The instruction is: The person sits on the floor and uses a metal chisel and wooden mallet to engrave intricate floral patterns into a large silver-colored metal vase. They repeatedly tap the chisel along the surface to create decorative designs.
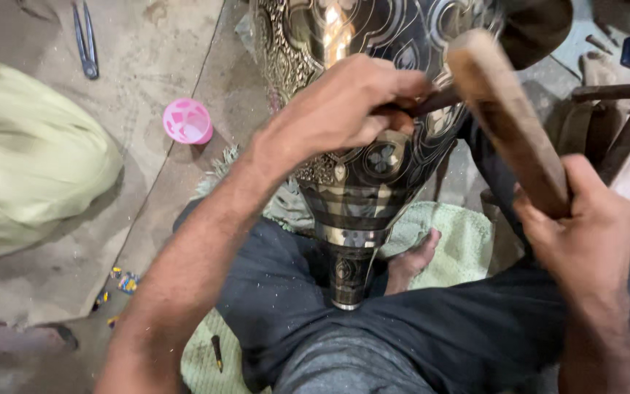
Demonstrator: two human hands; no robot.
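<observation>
Vase [362, 182] sits centre frame, big dark engraved metal, neck down between your crossed legs, body tilted up toward the top edge. Your left hand [348, 106] is clenched around a thin dark chisel [432, 102], fist resting on the vase wall, tip hidden against the pattern. Your right hand [585, 233], lower right, grips a wooden mallet [508, 117], its thick end raised above the chisel's butt and blurred. Step in hand looks like engraving: tool seated, strike pending. Next blow calls for the mallet landing square on the chisel end while the fist stays braced on the metal; a glancing hit could skid the tip across the finish. Your bare foot [413, 263] rests beside the neck on a green mat [461, 241].

Left of centre, a pink cup [187, 120] stands on the floor; contents cannot be told. Shears [85, 40] lie at upper left.
</observation>
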